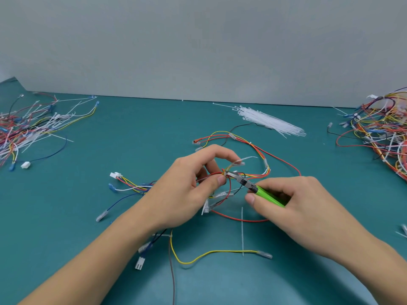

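The work in hand is binding a wire harness (250,143) with ties and trimming them, and I judge it to be about in the middle. The harness lies spread at the centre of the green table (132,139). At its 12 o'clock side one small tie already looks trimmed, and a cut strip (242,230) lies at 6 o'clock from the hands. The cable tie (242,160) now being worked is closed around the wires, but its long clear tail is not yet cut. Several loose branches at 9 o'clock and 6 o'clock seem to wait for binding.

The left hand (187,190) pinches the bundle just beside the tie. Its thumb (221,180) presses on the wires and the other fingers curl above them. The right hand (293,201) has its fingers wrapped together around the green handles of the cutters (253,187). The tip of the tool touches the tie; I cannot tell whether the blades are already closed.

A stock of loose ties (271,121) lies at 1 o'clock. One pile of harnesses (24,126) is at 10 o'clock and another pile (383,133) at 2 o'clock.
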Demonstrator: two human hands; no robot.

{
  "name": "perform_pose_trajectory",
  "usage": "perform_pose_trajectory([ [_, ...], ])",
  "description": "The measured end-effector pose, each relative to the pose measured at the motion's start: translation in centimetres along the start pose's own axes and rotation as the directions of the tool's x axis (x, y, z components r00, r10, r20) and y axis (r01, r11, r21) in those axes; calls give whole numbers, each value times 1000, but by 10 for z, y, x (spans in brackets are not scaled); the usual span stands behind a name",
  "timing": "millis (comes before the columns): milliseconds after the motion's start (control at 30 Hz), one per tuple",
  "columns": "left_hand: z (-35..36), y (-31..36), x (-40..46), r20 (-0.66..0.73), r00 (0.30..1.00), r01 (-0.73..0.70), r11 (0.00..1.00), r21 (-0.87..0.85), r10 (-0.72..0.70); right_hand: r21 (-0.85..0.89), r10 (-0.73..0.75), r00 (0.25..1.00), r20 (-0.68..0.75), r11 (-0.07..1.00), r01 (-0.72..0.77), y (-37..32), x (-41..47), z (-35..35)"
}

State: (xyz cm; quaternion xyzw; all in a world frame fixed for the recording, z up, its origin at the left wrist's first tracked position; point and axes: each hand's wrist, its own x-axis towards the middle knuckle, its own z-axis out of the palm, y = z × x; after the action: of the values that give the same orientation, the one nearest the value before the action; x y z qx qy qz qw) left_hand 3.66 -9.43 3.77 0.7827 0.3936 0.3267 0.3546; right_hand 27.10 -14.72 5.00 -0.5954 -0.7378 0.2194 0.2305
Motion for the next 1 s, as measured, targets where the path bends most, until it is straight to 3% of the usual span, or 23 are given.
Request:
perform_pose_trajectory([
  [367,-1,5,-4,9,999,-40,999,-19,40,77,-26,998,52,997,22,-4,-2,-3],
  [700,-2,-1,-1,-50,996,67,992,-108,-72,-42,27,1000,-17,999,-27,-3,-3,-4],
  [1000,1,-2,1,-75,988,122,984,-126,-132,-51,50,999,15,997,-49,-4,-3,-7],
])
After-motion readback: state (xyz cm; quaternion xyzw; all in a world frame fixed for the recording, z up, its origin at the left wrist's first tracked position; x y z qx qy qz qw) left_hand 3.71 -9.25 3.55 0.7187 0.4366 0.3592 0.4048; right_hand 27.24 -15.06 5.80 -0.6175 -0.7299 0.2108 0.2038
